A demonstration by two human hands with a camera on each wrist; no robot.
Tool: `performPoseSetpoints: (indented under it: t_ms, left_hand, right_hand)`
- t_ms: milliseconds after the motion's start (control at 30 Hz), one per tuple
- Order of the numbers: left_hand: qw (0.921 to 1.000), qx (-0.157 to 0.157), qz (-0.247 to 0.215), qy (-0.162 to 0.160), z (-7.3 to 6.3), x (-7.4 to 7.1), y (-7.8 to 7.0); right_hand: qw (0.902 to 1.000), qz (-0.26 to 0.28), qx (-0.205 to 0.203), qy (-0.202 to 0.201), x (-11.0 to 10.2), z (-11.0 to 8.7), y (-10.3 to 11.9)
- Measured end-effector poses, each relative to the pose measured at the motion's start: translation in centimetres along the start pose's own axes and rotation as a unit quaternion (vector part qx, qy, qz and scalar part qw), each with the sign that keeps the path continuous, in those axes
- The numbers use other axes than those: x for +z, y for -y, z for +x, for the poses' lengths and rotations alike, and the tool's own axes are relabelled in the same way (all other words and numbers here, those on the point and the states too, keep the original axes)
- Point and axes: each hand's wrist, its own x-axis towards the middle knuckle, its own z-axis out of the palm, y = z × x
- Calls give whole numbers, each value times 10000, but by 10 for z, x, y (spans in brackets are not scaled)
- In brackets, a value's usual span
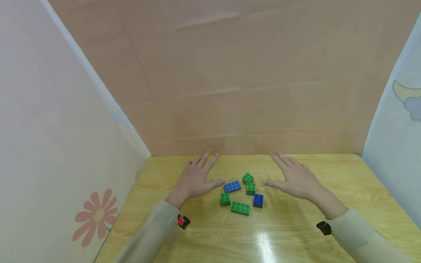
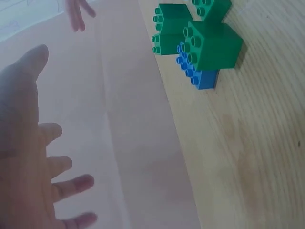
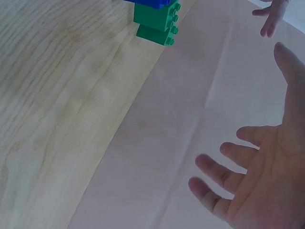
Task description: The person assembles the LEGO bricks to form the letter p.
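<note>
My left hand [image 1: 196, 179] hovers at the left of a loose group of toy building bricks, its fingers spread and nothing in it. On the other side, my right hand [image 1: 297, 179] is held the same way, also bare. Between them lie a light blue long brick [image 1: 232, 186], a green long brick [image 1: 240, 208] and a dark blue square brick [image 1: 258, 200]. Three green square bricks are there too: a left one [image 1: 225, 199], a back one [image 1: 248, 178] and a middle one [image 1: 251, 188]. In the left wrist view, the thumb and fingers [image 2: 71, 188] stand apart from the bricks.
The bricks lie on a wooden table [image 1: 197, 237] with a light glare near its front. A brown paper-like backdrop [image 1: 250, 73] rises behind it. Pale panels stand at both sides, the left one with a flower picture [image 1: 98, 215].
</note>
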Motion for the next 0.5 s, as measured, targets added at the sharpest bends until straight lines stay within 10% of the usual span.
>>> performPoseSetpoints:
  t_ms: [500]
  left_hand:
    - [9893,49,-1366,-516,-16,7,-9]
  right_hand:
    - [9975,673,49,-230,9,-15,9]
